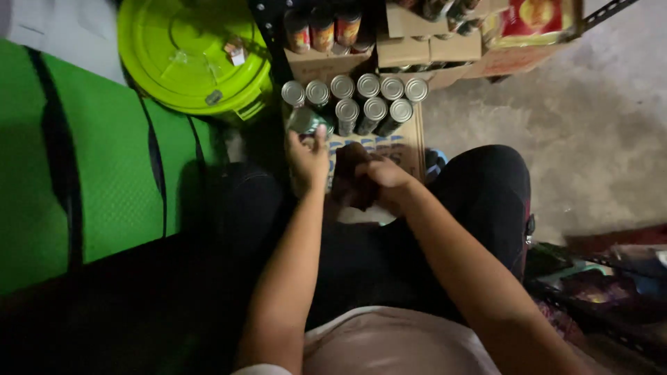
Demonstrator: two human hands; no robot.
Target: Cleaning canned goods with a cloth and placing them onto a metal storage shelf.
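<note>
Green-labelled can [306, 121], silver lid, tilted, gripped by left hand [308, 161]

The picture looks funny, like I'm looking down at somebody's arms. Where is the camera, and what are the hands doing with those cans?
The camera sits on a person's head and looks down, so you see their own two arms and their knees in dark trousers. The left hand holds a green can, tipped over beside the others. The right hand grips a dark cloth. In front of the hands, a flat cardboard tray on the floor holds rows of cans with shiny silver tops. To the left stands a bright green plastic bin lid. Above are shelf boxes holding more cans.
</note>
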